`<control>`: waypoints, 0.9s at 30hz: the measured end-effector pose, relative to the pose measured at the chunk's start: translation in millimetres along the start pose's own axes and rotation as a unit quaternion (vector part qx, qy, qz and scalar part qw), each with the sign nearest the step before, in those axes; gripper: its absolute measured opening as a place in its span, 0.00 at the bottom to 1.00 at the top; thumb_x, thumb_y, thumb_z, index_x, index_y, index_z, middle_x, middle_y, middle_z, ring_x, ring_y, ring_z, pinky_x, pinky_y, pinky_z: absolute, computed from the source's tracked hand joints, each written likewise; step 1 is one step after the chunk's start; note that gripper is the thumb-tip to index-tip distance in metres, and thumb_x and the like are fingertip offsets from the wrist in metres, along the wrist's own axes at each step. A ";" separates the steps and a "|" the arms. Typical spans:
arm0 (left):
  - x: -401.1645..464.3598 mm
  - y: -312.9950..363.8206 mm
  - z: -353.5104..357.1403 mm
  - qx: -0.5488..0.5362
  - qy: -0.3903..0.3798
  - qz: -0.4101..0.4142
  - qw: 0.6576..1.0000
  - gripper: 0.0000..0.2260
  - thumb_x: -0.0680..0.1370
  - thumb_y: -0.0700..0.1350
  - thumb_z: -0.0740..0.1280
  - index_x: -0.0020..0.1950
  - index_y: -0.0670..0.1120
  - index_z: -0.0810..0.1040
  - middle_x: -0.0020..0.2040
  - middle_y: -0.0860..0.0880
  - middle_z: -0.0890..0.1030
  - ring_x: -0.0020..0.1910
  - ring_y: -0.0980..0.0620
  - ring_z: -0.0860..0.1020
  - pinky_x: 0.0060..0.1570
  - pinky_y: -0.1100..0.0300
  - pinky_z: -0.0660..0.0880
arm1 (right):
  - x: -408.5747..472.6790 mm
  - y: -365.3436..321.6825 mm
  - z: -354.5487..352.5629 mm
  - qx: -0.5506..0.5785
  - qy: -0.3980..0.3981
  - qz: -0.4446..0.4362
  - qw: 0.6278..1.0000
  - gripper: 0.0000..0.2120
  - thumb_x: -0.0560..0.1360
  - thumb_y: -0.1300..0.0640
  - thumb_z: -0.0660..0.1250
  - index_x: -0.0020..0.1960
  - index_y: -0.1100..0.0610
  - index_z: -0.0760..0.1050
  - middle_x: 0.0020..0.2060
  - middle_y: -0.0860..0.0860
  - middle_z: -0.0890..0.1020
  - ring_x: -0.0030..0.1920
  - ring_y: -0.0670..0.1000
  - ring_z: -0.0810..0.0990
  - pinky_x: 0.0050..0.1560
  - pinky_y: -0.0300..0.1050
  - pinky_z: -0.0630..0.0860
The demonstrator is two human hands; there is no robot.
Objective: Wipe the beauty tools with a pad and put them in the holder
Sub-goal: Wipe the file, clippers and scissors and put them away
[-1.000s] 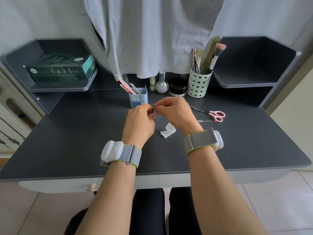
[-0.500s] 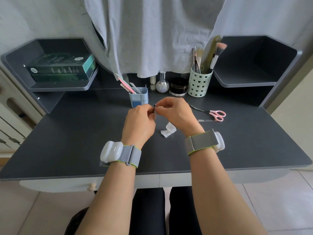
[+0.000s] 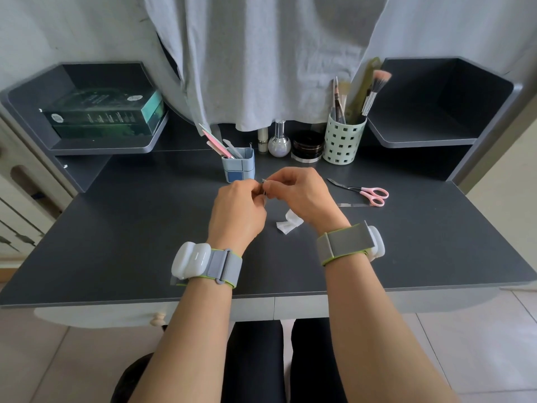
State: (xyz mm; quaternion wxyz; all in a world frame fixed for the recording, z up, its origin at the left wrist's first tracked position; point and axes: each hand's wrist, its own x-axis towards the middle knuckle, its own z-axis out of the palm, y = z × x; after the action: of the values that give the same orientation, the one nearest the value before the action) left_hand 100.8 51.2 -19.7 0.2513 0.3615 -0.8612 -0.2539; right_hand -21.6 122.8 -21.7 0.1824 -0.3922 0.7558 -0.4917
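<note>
Both hands meet over the middle of the desk [image 3: 122, 237], just in front of the blue holder [image 3: 239, 169]. Left hand [image 3: 236, 212] and right hand [image 3: 302, 193] each have fingers curled in, pinching a small metal tool [image 3: 264, 186] between them. Only a thin sliver of it shows at the fingertips; what kind of tool it is cannot be told.

White pad [image 3: 289, 223] lies crumpled on the desk below the right hand, touching neither hand. So wiping is not under way at this instant, or so I judge.

Blue holder stands toward the back edge, centre, already with a few files and sticks leaning in it. Pink scissors [image 3: 366, 192] and a flat metal strip [image 3: 353, 205] lie right of the hands, well apart from the holder.

Handling judgement: the tool looks light, stiff, smooth metal, likely slippery and possibly pointed at one end. Best pinched at mid-shaft or the blunt end, fingertips only, with the pad wrapped round and drawn along its length. Small enough to drop easily, so keep one hand gripping throughout. The pad is soft and limp, and will want bunching to take hold of.
</note>
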 end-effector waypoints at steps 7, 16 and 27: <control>0.3 1.2 2.3 0.014 0.006 -0.005 1.000 0.07 0.80 0.42 0.65 0.54 0.44 0.81 0.52 0.43 0.84 0.51 0.42 0.81 0.46 0.54 0.75 | 2.1 2.1 2.7 -0.010 0.026 0.018 0.999 0.05 0.76 0.54 0.70 0.43 0.51 0.84 0.35 0.45 0.85 0.38 0.42 0.79 0.44 0.38 0.75; 1.8 0.9 4.4 -0.039 0.054 0.003 0.998 0.07 0.80 0.40 0.64 0.55 0.45 0.81 0.51 0.47 0.84 0.50 0.45 0.81 0.47 0.56 0.76 | 1.6 0.8 -2.9 -0.010 0.084 0.101 0.991 0.08 0.74 0.54 0.66 0.44 0.55 0.82 0.39 0.47 0.85 0.38 0.46 0.76 0.40 0.41 0.72; 9.9 3.6 3.2 -0.104 0.069 -0.002 0.992 0.06 0.81 0.39 0.63 0.54 0.44 0.79 0.48 0.47 0.84 0.46 0.46 0.84 0.50 0.50 0.80 | -4.3 13.3 -5.5 -0.068 0.038 0.176 0.981 0.11 0.72 0.53 0.66 0.40 0.58 0.83 0.37 0.54 0.85 0.37 0.52 0.77 0.37 0.42 0.72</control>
State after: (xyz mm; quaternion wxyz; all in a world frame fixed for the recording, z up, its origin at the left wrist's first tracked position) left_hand 90.9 46.8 -17.5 0.3459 0.3524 -0.8099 -0.3166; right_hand -28.1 132.3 -31.5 0.2105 -0.2454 0.8509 -0.4141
